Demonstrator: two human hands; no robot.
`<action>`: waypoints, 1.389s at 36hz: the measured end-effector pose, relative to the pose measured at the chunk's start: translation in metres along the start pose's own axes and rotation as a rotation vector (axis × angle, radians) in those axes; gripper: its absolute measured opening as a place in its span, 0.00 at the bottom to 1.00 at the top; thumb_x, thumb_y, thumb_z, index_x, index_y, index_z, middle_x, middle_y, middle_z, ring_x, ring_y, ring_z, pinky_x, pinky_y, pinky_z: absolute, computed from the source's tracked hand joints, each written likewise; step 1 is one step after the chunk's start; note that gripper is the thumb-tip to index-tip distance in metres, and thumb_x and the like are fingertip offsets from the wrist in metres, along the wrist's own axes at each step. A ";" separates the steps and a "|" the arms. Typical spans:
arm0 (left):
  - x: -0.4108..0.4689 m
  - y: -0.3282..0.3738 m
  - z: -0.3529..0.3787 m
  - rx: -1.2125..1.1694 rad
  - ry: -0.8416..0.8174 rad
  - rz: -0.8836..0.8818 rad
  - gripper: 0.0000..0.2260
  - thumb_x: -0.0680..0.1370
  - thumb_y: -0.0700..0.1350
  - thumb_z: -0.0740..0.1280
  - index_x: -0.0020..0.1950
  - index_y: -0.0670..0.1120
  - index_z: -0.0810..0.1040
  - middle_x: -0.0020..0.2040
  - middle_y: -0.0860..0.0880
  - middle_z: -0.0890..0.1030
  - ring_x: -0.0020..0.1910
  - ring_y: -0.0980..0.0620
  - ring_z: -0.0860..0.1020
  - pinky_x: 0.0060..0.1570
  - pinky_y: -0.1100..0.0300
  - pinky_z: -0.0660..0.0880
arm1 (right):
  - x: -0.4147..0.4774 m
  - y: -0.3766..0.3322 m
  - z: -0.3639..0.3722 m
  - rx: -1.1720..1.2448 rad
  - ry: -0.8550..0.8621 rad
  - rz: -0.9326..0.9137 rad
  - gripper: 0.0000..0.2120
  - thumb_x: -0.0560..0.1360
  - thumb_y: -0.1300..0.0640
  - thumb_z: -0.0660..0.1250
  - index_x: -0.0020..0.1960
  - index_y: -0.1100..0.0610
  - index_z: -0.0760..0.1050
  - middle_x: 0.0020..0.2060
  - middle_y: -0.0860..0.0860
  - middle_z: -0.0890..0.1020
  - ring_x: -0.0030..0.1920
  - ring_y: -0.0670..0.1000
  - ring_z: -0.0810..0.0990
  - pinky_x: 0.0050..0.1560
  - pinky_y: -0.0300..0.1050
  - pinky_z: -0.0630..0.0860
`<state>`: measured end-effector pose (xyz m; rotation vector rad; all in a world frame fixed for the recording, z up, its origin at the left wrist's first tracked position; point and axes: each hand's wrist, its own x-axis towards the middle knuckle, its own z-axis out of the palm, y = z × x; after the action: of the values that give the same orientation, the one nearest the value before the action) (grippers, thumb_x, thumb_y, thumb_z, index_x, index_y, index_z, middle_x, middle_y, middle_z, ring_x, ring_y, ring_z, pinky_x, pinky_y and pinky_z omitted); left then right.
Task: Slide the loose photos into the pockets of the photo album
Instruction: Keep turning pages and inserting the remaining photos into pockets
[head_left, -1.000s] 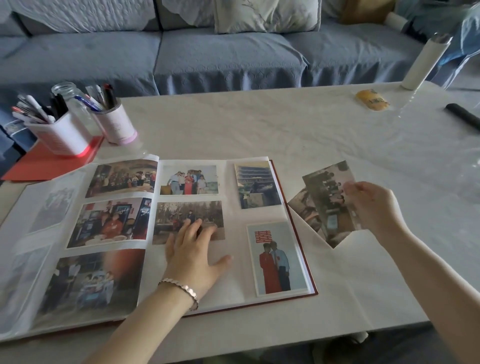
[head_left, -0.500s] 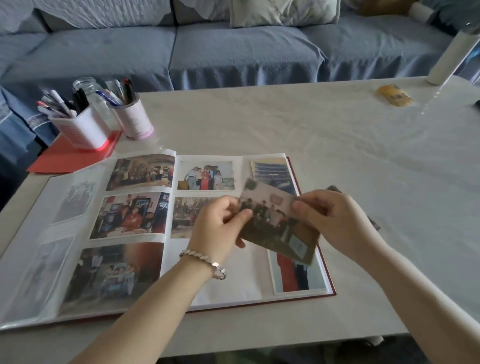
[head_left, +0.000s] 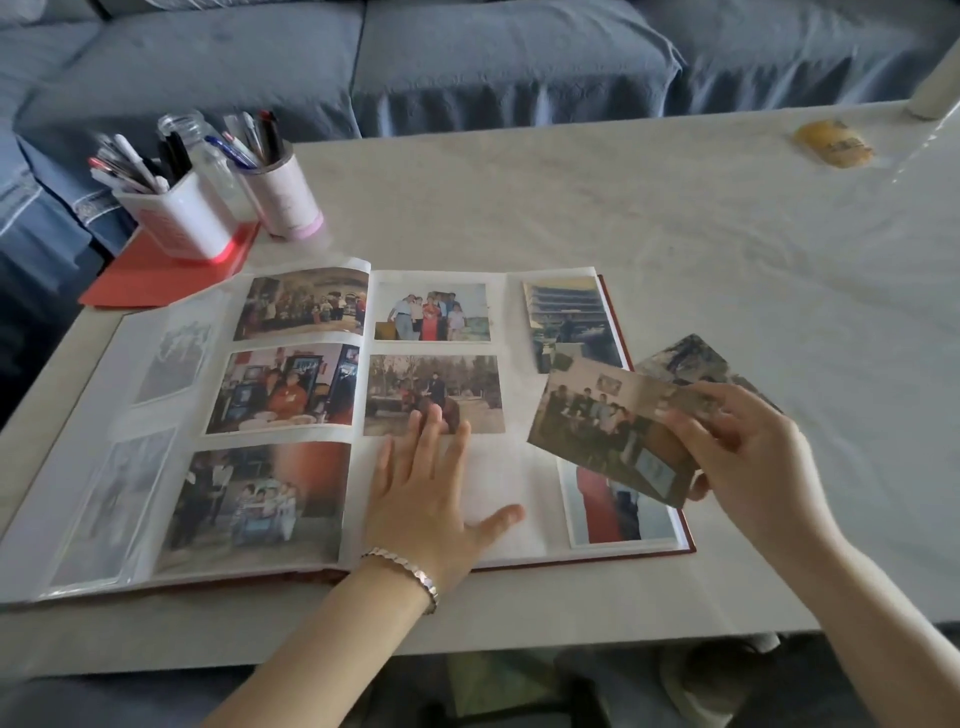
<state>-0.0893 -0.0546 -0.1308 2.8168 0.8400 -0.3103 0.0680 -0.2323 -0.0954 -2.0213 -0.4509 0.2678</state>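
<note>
A photo album (head_left: 509, 312) lies open on the pale table (head_left: 623, 218), most of its pockets filled with photos. My left hand (head_left: 426, 499) lies flat, fingers straight, on the empty pocket at the bottom of the right page. My right hand (head_left: 748, 457) pinches a loose group photo (head_left: 597, 421) by its right edge, holding it tilted above the album's right side. Another loose photo (head_left: 691, 358) lies on the table just behind it, partly hidden.
Two white pen cups (head_left: 176, 213) and a clear jar (head_left: 202, 150) stand on a red folder (head_left: 156, 275) at the table's back left. A yellow packet (head_left: 834, 143) lies at the back right. A blue sofa (head_left: 467, 57) runs behind the table.
My left hand let go of the loose photo and dropped flat onto the right page. My right hand carried the photo to the right, off the page's middle.
</note>
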 end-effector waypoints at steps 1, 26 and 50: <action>-0.001 0.000 0.002 0.036 -0.010 0.007 0.48 0.58 0.76 0.27 0.74 0.54 0.32 0.67 0.51 0.25 0.67 0.51 0.25 0.65 0.54 0.28 | -0.003 0.000 -0.003 -0.036 0.005 -0.036 0.07 0.75 0.62 0.67 0.50 0.53 0.75 0.34 0.48 0.81 0.23 0.37 0.76 0.19 0.32 0.70; -0.001 -0.004 0.017 0.074 0.020 0.035 0.36 0.60 0.70 0.20 0.66 0.57 0.23 0.71 0.52 0.25 0.71 0.50 0.27 0.64 0.51 0.22 | -0.020 0.014 0.005 -0.162 -0.044 -0.054 0.07 0.75 0.61 0.67 0.51 0.52 0.77 0.36 0.49 0.81 0.27 0.36 0.77 0.22 0.27 0.69; 0.001 -0.006 0.026 0.041 0.176 0.084 0.29 0.78 0.61 0.41 0.73 0.48 0.64 0.73 0.46 0.55 0.72 0.45 0.55 0.71 0.44 0.48 | -0.034 0.014 0.007 -0.336 -0.102 -0.276 0.08 0.72 0.62 0.69 0.50 0.57 0.81 0.36 0.44 0.78 0.31 0.39 0.76 0.26 0.22 0.69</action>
<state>-0.0958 -0.0550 -0.1573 2.9408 0.7538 -0.0680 0.0371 -0.2474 -0.1110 -2.2426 -0.8788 0.1302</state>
